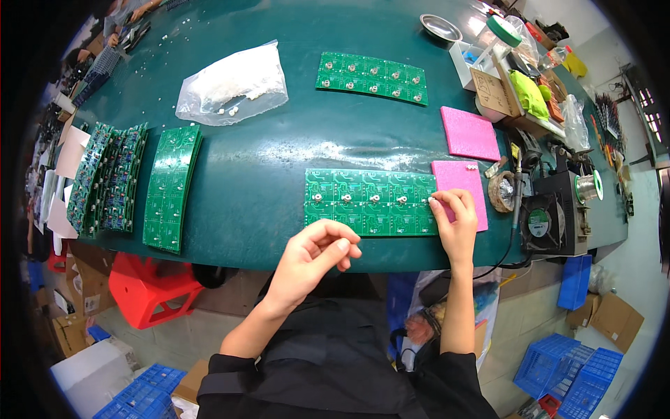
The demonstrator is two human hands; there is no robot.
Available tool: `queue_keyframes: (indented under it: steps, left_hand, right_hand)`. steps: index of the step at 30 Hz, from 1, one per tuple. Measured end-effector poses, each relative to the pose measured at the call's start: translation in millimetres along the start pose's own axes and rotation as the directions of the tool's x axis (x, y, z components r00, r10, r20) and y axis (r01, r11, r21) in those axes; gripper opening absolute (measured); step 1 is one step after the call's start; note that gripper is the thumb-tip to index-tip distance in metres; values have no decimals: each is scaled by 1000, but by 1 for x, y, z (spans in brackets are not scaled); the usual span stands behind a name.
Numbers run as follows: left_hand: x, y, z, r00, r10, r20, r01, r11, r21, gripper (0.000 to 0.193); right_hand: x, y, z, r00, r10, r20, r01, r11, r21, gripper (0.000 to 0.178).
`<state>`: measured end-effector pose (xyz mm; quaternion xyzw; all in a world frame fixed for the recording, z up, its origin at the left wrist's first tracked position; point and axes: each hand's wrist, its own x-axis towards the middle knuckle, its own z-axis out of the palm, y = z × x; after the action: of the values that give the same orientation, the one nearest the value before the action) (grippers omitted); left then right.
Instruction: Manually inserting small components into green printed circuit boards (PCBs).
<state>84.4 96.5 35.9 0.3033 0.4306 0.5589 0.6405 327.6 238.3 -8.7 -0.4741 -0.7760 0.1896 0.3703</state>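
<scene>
A green circuit board panel [366, 222] lies along the near edge of the table. Small round metal parts [375, 198] stand in a row across its upper boards. At the panel's right end, my right hand [457, 220] pinches a small round metal part [431, 200] against the board; the fingers partly cover it. My left hand [314, 257] hovers at the panel's lower left edge, fingers curled and thumb against them; what they hold, if anything, is hidden. A pink foam pad [460, 178] beside the panel bears a few small metal parts [472, 167].
Beyond lie another populated panel [373, 78], a second pink pad [471, 133] and a plastic bag of white pieces [234, 80]. Stacked boards [171, 188] stand left. To the right are a soldering station [558, 216], its cable, a solder spool [587, 186] and a cluttered box shelf [513, 91].
</scene>
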Motion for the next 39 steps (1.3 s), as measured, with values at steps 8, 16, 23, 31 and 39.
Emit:
queue_keyframes:
  steps: [8,16,23,31,39]
  left_hand:
    - [-2,0,-7,999,23,-28,-23,1000,-3,12]
    - [-2,-3,-10,999,16,-40,-16,1000,6,12]
    - [-2,-3,-18,998,12,-59,-11,1000,15,12]
    - [26,47,-61,972,217,-90,-165,905,392,15]
    - [147,73,-179,644,763,-54,197,-97,975,13]
  right_hand:
    - [1,1,-1,999,-34,-6,34,999,-20,11]
    - [1,-1,-3,995,-97,21,99,989,-111,13]
    - [12,-11,-8,976,-170,136,200,947,-252,18]
    - [59,55,-27,999,-24,-25,12,924,-382,12]
    - [48,61,-24,989,68,-132,-102,956,-274,13]
